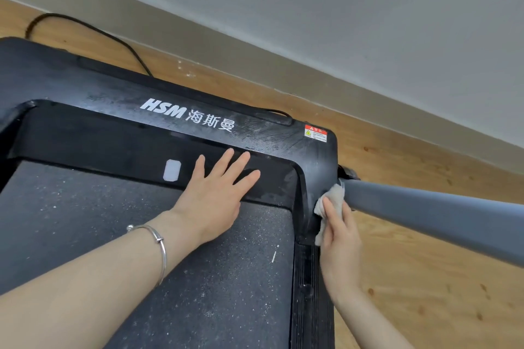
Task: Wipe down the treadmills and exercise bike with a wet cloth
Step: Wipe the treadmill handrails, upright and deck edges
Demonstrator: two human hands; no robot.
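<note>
my left hand [215, 195] flat, fingers spread, on treadmill [113, 88] front cover, my right hand [340, 238] straight-fingered, pressing white cloth [333, 195] against its right side, at grey upright [425, 207] base

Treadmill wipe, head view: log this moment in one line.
stage: wiping treadmill right side | left hand: flat on front panel | right hand: presses cloth against frame beside grey upright | belt: speckled

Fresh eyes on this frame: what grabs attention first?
The left hand lies flat, fingers spread, on the front of the black treadmill, just below the white HSM logo. At its right corner, the right hand presses a white cloth against the frame where the grey upright post joins.
</note>
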